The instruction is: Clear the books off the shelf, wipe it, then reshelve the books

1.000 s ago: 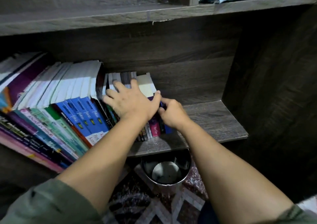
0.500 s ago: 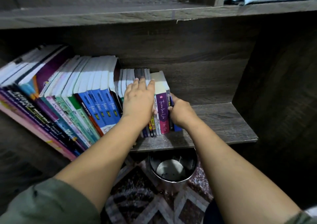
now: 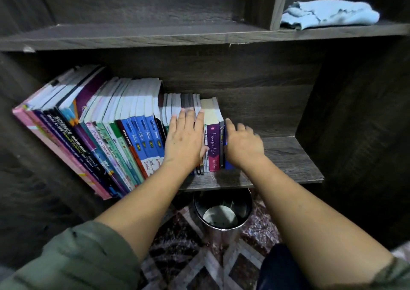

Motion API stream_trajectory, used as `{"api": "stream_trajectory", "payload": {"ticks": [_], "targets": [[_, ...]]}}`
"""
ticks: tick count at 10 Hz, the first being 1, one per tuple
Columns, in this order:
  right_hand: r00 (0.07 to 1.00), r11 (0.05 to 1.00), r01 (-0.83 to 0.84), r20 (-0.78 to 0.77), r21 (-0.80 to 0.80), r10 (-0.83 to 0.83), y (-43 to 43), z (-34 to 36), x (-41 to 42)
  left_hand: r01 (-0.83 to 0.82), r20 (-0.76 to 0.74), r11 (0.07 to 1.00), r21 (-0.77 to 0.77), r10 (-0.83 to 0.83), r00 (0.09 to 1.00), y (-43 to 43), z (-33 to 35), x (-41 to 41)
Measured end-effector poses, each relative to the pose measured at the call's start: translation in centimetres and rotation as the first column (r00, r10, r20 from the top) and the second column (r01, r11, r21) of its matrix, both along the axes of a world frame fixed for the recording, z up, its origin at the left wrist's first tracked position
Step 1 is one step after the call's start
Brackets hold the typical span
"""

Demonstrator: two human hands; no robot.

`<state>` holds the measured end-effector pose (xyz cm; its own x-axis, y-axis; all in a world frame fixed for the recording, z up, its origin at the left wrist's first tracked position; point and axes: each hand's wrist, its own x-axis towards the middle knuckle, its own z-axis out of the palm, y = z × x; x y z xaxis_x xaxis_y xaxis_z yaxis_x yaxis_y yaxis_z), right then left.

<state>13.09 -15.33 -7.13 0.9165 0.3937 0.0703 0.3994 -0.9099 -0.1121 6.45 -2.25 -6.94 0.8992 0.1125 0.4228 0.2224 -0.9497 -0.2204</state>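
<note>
Books point(image 3: 133, 134) stand along the left and middle of the shelf point(image 3: 286, 154). The left hand point(image 3: 184, 141) lies flat, fingers straight, on the small spines; the right hand point(image 3: 243, 144), open and gripping nothing, presses the end book point(image 3: 229, 166). Pressing evenly from both sides should square the row. A blue cloth point(image 3: 328, 14) lies on the upper shelf point(image 3: 155, 34); a metal bin point(image 3: 221, 212) stands below, well apart from the hands.

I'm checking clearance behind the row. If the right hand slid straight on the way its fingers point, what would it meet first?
Probably the dark wooden back panel: the right hand points rearward beside the blue end book; depth is unclear.
</note>
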Motion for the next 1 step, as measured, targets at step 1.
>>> {"api": "stream_trajectory", "payload": {"ticks": [1], "targets": [[0.995, 0.998, -0.051, 0.088, -0.022, 0.053, -1.01, 0.96, -1.23, -0.022, 0.006, 0.999, -0.049, 0.022, 1.000, -0.69, 0.58, -1.14]]}}
